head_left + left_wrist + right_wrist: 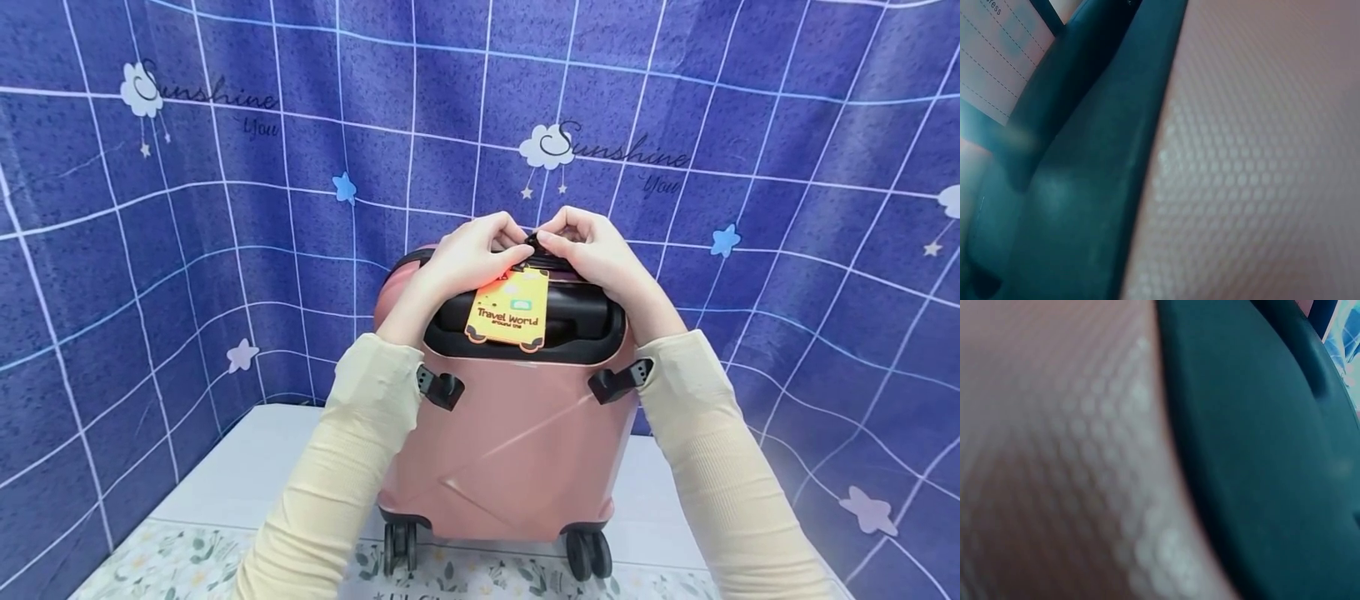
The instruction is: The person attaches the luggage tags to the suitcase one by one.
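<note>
A pink hard-shell suitcase (517, 442) stands upright on its wheels in the head view. At its top, my left hand (476, 254) and my right hand (600, 254) meet, each with thumb and fingertips pinching a small black strap (533, 242). Just below hangs a yellow luggage tag (510, 315) printed "Travel World", in front of the black handle recess (573, 312). The tag's lined back (997, 56) shows in the left wrist view. In the right wrist view, textured pink shell (1085, 450) borders black trim (1254, 450); neither wrist view shows fingers.
Black wheels (588, 554) stand on a white surface (270, 450) with a floral front strip (176, 558). Blue checked curtain (420, 125) surrounds the back and sides. Black wrist-camera mounts (441, 387) sit at both cuffs, close to the suitcase front.
</note>
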A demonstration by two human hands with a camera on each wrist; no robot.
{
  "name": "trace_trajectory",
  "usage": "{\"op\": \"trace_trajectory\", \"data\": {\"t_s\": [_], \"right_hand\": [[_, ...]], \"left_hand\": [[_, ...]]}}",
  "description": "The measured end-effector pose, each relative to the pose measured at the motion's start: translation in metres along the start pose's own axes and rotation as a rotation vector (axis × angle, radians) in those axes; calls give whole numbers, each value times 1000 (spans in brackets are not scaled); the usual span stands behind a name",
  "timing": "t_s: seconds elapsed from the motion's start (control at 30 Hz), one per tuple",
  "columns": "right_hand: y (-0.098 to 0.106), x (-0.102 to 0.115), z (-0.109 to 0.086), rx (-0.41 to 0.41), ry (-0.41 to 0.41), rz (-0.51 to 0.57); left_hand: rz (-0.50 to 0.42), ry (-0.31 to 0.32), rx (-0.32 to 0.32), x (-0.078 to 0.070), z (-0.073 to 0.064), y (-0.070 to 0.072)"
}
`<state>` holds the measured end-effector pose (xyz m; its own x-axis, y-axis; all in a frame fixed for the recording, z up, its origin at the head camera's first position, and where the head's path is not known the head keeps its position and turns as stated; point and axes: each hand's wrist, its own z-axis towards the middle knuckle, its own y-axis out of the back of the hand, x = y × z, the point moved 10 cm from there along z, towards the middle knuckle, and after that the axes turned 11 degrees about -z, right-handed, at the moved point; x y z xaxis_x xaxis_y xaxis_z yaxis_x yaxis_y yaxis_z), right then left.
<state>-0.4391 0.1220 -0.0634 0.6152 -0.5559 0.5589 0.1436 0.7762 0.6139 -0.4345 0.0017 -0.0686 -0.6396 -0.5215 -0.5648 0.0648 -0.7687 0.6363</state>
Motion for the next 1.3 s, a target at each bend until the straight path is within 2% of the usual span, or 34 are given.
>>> {"op": "trace_trajectory", "data": {"t_s": [0.23,0.5,0.8,1.1,1.3], "right_hand": [[1,1,0,-4,-11,-8],[3,-2,1,-49,-31,-1],[0,-3,0,-8,-45,6],[2,-4,1,-35,-23,-27],[1,-3,4,-41,-27,-74]], "left_hand": [[-1,0,3,1,1,0],[-10,-10,2,0,3,-1],[-23,-9,4,1,2,-1],[-45,-24,44,1,4,-5],[-44,-21,34,1,4,-3]]}}
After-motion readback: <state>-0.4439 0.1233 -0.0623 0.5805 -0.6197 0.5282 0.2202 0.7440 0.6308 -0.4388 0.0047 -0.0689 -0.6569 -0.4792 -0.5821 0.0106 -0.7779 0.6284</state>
